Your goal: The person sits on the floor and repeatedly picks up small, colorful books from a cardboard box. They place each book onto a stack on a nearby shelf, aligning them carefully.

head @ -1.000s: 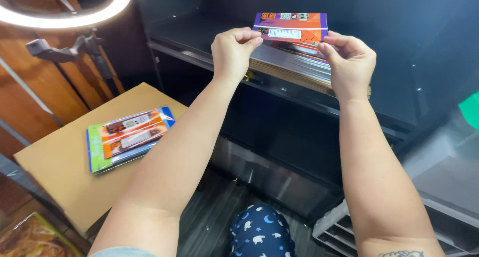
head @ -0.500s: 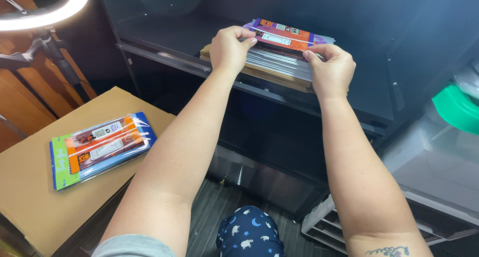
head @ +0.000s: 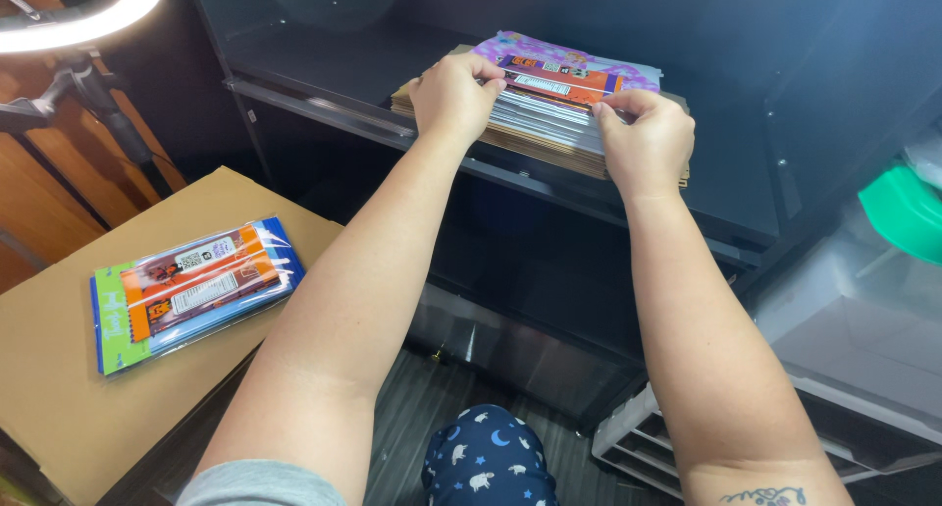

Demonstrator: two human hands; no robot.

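Curled fingers of our left hand (head: 453, 96) and right hand (head: 645, 138) pinch the near edge of a stack of flat packets (head: 549, 99) lying on the dark shelf (head: 324, 74), orange packet (head: 559, 79) topmost.

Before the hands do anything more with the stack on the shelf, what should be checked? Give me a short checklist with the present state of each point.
1. Left hand on the stack: ok, fingers lie over its top left edge.
2. Right hand on the stack: ok, it holds the front right corner.
3. Stack fully on the shelf: ok, it rests on the dark shelf near the front edge.
4. Stack edges even: not ok, the purple top sheet sits out of line with the layers below.
5. Packet on the cardboard table: ok, it lies flat, apart from both hands.
6. How firmly the hands press: cannot tell.
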